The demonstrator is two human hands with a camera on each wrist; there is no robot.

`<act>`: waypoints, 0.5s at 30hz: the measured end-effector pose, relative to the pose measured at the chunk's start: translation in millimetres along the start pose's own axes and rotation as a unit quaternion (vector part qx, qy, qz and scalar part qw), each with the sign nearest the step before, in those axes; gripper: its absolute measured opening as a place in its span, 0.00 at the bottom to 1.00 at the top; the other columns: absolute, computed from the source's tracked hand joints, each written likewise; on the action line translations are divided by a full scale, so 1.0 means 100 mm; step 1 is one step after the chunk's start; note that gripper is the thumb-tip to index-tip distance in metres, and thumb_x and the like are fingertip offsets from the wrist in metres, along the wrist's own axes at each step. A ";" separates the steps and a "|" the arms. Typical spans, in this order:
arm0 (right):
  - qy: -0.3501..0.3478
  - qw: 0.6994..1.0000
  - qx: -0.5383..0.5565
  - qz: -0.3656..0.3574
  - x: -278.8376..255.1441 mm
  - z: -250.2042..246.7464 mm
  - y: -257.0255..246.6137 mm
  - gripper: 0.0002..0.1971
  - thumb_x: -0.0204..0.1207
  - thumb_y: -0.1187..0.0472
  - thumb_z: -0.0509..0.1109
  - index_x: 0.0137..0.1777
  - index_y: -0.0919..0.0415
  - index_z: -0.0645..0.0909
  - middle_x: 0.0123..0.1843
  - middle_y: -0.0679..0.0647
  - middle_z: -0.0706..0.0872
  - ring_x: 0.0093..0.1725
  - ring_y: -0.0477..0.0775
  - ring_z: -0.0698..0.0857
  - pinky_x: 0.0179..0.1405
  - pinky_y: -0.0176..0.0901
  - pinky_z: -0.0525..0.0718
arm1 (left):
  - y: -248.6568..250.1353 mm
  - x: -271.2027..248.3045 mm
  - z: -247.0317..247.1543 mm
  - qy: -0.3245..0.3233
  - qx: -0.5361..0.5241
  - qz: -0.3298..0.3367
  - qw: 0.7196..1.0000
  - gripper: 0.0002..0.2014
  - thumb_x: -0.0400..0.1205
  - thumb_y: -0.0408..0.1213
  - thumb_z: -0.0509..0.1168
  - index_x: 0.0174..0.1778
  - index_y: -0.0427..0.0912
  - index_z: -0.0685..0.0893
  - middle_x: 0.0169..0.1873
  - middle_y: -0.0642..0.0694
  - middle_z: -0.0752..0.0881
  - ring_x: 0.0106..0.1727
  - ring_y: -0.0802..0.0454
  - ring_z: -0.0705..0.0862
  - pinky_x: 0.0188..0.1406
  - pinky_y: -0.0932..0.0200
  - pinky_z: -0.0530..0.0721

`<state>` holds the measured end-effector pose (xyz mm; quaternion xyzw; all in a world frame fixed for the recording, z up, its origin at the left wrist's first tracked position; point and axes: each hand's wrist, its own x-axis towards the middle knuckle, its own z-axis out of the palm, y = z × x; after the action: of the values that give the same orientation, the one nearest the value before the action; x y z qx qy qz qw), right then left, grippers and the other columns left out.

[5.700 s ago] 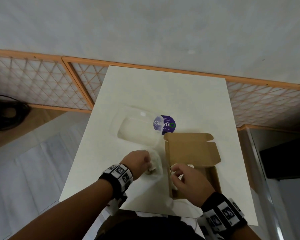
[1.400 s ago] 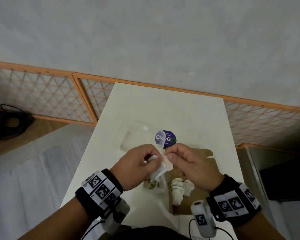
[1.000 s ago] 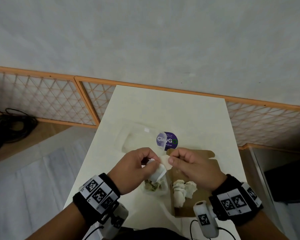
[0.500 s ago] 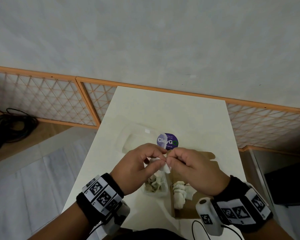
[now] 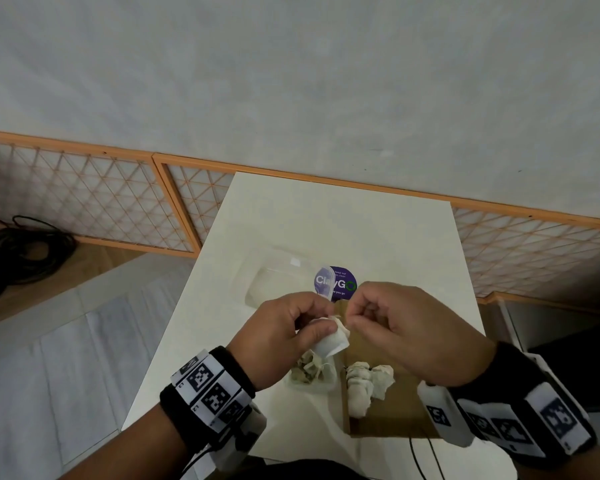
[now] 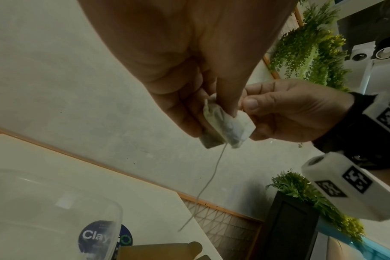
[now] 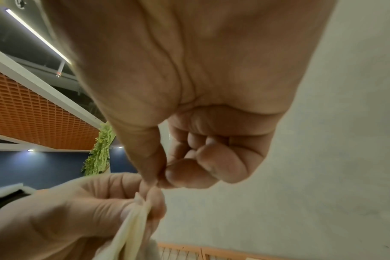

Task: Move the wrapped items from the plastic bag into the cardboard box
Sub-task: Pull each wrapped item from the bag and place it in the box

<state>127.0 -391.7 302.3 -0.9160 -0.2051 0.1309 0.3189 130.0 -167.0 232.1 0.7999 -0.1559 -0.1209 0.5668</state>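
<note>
A small white wrapped item [image 5: 329, 344] [image 6: 225, 123] is held in the air above the table, with a thin string [image 6: 209, 179] dangling from it. My left hand [image 5: 321, 320] [image 6: 203, 98] grips it between thumb and fingers. My right hand [image 5: 357, 315] [image 7: 160, 177] pinches its top edge with thumb and forefinger, the other fingers curled. Below the hands, the clear plastic bag [image 5: 312, 374] lies on the table holding more wrapped items. To its right is the open cardboard box [image 5: 388, 420], with a couple of wrapped items [image 5: 368, 379] inside.
A clear plastic tub [image 5: 278, 282] lies on the white table [image 5: 343, 220] behind my hands, partly over a purple round sticker [image 5: 342, 284]. An orange lattice railing [image 5: 84, 202] runs behind the table. Black cables [image 5: 21, 251] lie on the floor at far left.
Both hands have risen from the table with one wrapped item between them. Over the last second the right hand's pinch has closed in against the left fingers.
</note>
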 end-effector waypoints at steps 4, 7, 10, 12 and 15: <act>0.035 0.999 -0.001 -0.014 0.05 -0.07 0.01 0.03 0.85 0.54 0.70 0.50 0.47 0.84 0.43 0.41 0.88 0.45 0.46 0.85 0.42 0.33 0.80 | 0.02 -0.02 0.01 -0.004 -0.004 0.001 1.000 0.03 0.86 0.39 0.72 0.50 0.52 0.90 0.42 0.54 0.91 0.43 0.53 0.88 0.48 0.49 0.88; 0.065 0.995 0.075 -0.001 0.12 -0.02 0.09 0.04 0.86 0.58 0.71 0.50 0.50 0.86 0.41 0.40 0.88 0.42 0.43 0.85 0.41 0.30 0.79 | 0.05 -0.03 0.01 0.006 -0.046 0.009 0.999 0.02 0.86 0.37 0.71 0.50 0.49 0.89 0.40 0.46 0.90 0.41 0.49 0.88 0.44 0.52 0.87; 0.067 0.985 0.159 0.016 0.17 0.07 0.13 0.05 0.87 0.59 0.71 0.50 0.54 0.87 0.41 0.49 0.89 0.39 0.46 0.86 0.42 0.41 0.85 | 0.08 -0.03 0.02 0.013 -0.109 0.015 0.994 0.02 0.87 0.33 0.71 0.50 0.42 0.88 0.38 0.45 0.90 0.39 0.54 0.86 0.43 0.58 0.85; 0.049 0.979 0.197 0.023 0.16 0.14 0.11 0.07 0.88 0.60 0.69 0.49 0.58 0.88 0.39 0.54 0.89 0.37 0.48 0.85 0.40 0.40 0.84 | 0.09 -0.03 0.03 0.020 -0.119 0.020 0.993 0.02 0.87 0.34 0.70 0.49 0.43 0.88 0.38 0.47 0.90 0.39 0.52 0.86 0.44 0.54 0.86; 0.029 0.976 0.213 0.033 0.15 0.22 0.09 0.11 0.90 0.60 0.66 0.48 0.59 0.88 0.38 0.55 0.89 0.35 0.44 0.84 0.38 0.34 0.81 | 0.07 -0.02 0.03 0.039 -0.100 0.021 0.994 0.04 0.85 0.41 0.70 0.47 0.47 0.88 0.39 0.43 0.90 0.42 0.40 0.86 0.46 0.41 0.86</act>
<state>134.7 -379.4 278.0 -0.8368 -0.1328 0.1554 0.5080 125.9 -170.7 238.1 0.7398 -0.1373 -0.0924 0.6522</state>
